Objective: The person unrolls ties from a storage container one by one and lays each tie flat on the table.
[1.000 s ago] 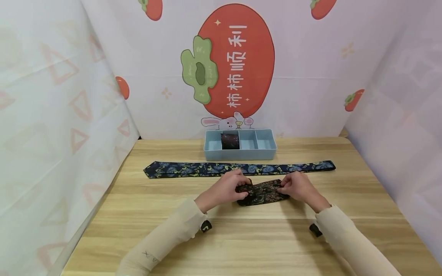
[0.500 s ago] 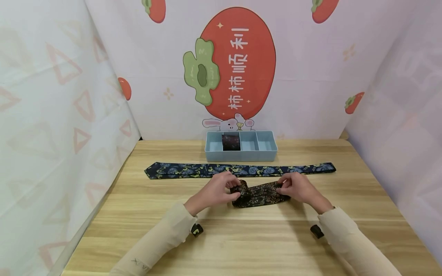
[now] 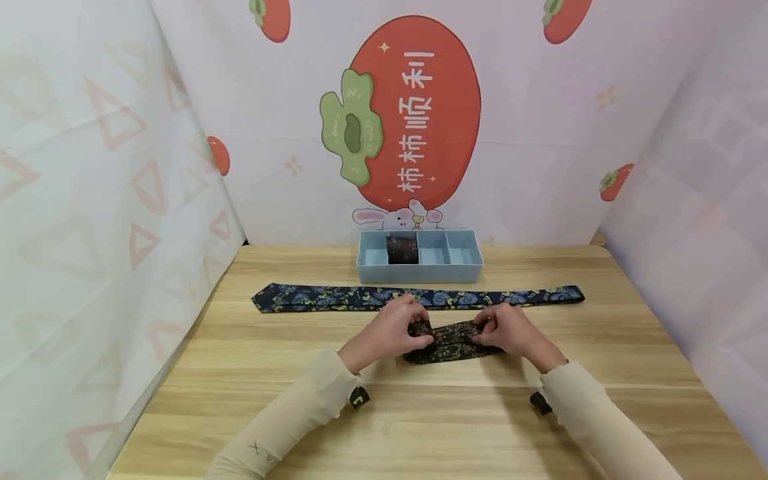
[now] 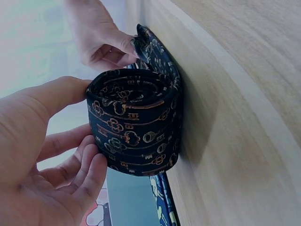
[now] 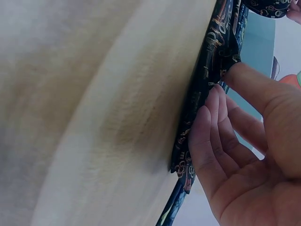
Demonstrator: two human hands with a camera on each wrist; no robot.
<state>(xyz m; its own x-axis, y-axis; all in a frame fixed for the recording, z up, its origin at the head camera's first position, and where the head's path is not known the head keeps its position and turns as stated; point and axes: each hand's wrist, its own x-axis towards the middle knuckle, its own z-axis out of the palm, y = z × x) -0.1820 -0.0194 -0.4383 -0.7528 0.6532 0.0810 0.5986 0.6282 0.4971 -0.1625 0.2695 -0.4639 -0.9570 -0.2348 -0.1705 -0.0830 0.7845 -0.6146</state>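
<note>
A black necktie [image 3: 461,341] with a key pattern lies partly rolled on the table, below the box. Its left part forms a thick roll [image 4: 134,129] standing on edge; a short flat stretch runs right from it. My left hand [image 3: 390,331] holds the roll from the left, thumb at the upper rim and curled fingers against the side in the left wrist view. At the tie's right end, my right hand [image 3: 510,331] pinches the fabric [image 5: 221,47] between thumb and fingers. The far side of the roll is hidden.
Behind the hands a dark blue patterned necktie [image 3: 336,299] lies stretched across the table. Farther back stands a light blue box [image 3: 420,274] with several compartments; a dark rolled necktie [image 3: 403,251] sits in the second from the left. Printed cloth [image 3: 540,133] hangs behind the table.
My left hand drew back left with the roll, then came right again and its fingers closed on it. The right hand has shifted slightly left at the tie's end.
</note>
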